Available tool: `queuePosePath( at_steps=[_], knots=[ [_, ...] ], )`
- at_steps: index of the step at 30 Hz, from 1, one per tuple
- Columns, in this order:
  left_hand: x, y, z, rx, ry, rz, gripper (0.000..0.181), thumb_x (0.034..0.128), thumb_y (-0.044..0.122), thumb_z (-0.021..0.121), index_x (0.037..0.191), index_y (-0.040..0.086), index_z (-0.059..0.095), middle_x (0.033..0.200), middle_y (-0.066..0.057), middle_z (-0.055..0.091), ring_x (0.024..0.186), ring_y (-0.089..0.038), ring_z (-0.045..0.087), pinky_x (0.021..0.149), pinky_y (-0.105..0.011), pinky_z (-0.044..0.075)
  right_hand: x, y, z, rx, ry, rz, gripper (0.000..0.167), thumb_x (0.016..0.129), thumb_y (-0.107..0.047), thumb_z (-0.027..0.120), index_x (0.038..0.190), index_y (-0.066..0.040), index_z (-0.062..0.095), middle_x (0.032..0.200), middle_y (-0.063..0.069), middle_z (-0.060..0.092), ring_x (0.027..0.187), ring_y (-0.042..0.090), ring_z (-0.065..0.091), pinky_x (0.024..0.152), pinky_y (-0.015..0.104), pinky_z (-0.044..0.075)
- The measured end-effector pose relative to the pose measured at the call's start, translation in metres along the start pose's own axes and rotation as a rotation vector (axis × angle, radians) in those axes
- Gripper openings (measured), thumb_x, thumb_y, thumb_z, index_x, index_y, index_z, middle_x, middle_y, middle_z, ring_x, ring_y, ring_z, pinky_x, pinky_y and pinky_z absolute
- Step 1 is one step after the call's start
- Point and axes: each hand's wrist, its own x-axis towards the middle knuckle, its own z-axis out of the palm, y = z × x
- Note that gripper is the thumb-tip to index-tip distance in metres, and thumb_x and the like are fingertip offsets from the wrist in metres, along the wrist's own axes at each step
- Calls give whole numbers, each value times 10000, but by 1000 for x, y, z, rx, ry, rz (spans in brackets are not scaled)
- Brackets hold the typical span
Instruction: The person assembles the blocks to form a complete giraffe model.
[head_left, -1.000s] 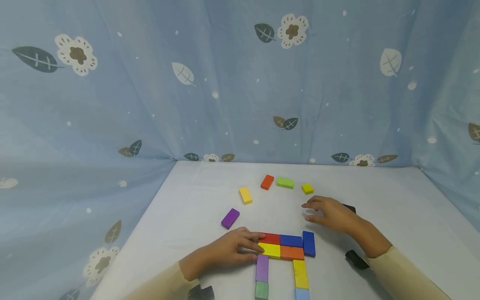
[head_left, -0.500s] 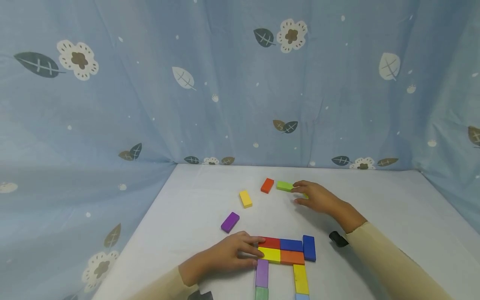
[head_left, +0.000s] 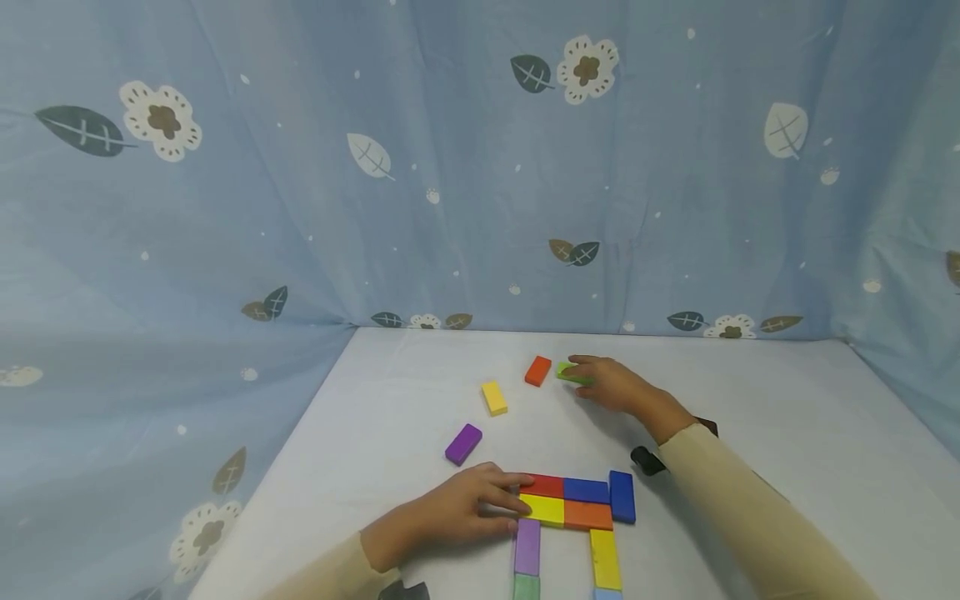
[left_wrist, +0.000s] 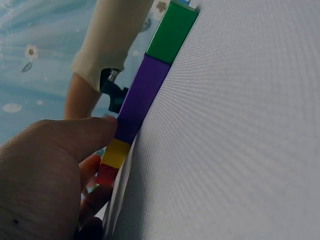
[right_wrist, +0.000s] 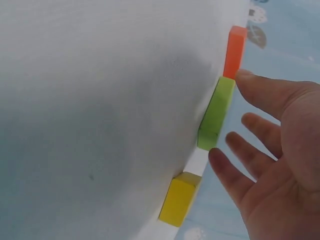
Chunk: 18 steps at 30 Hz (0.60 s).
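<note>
My left hand (head_left: 468, 504) lies at the left end of a flat arrangement of blocks. Its fingertips rest on a red block (head_left: 546, 485) and a yellow block (head_left: 546, 511), while the thumb touches a purple block (left_wrist: 142, 97) below them. Farther back, my right hand (head_left: 611, 385) hovers over a light green block (head_left: 564, 371), partly covering it in the head view. From the right wrist, spread fingers show beside that green block (right_wrist: 216, 112), with nothing gripped. A small yellow block (right_wrist: 179, 200) lies nearby, hidden by the hand in the head view.
Loose blocks lie toward the back: orange-red (head_left: 538, 371), pale yellow (head_left: 494, 398) and dark purple (head_left: 463, 444). The arrangement also includes blue (head_left: 587, 491), orange (head_left: 588, 515), upright-lying blue (head_left: 622, 497) and yellow (head_left: 606, 558) blocks. A patterned curtain (head_left: 450, 208) borders the white table (head_left: 405, 383).
My right hand has moved away and leftward, past the small yellow block to above the light green one. The left hand has stayed on the arrangement.
</note>
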Motion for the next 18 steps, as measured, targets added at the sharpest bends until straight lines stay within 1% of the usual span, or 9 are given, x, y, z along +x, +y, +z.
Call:
queuePosePath(
  at_steps=[4,7,9,11,14,16,18],
  knots=[
    [0,-1,0,-2,1,5,331,965,488,545,1257,377,654,1445,219,420,1078,15,457,886,-206,428,5,4,2,-13,-24,4,455,878,-106,719,1323,-119,624,1442,146,472,1338,365,394,1071,522,307],
    [1,-1,1,0,0,9,331,966,493,540,1257,382,652,1446,224,415,1078,19,455,883,-202,428,6,7,3,-34,-24,7,453,872,-105,725,1315,-115,630,1421,153,492,1325,378,406,1067,529,309],
    [1,-2,1,5,0,10,330,967,493,538,1257,384,651,1446,226,414,1082,22,455,882,-202,430,6,9,3,-54,-10,-2,422,875,-70,711,1291,-107,647,1396,162,513,1306,388,424,1061,533,317],
    [1,-2,1,13,2,12,328,968,492,537,1256,384,651,1446,227,413,1080,23,455,880,-200,431,4,11,2,-74,4,-22,392,879,-4,674,1260,-97,667,1370,171,533,1286,395,444,1052,536,329],
    [1,-2,1,14,5,8,325,967,486,543,1253,381,655,1444,226,416,1072,21,456,873,-197,430,4,14,1,-89,10,-40,404,868,88,612,1222,-91,688,1331,172,562,1260,394,470,1040,532,348],
    [1,-2,0,9,3,5,325,967,483,546,1254,377,656,1444,222,419,1072,20,456,872,-198,429,3,15,0,-82,6,-30,424,861,118,593,1220,-86,689,1312,168,575,1245,390,483,1030,531,361],
    [1,-1,0,3,0,4,325,967,478,548,1255,372,657,1443,218,422,1078,18,458,876,-201,430,3,16,0,-68,-5,-3,428,868,110,593,1238,-89,679,1288,158,592,1225,381,500,1019,530,375]
  ],
)
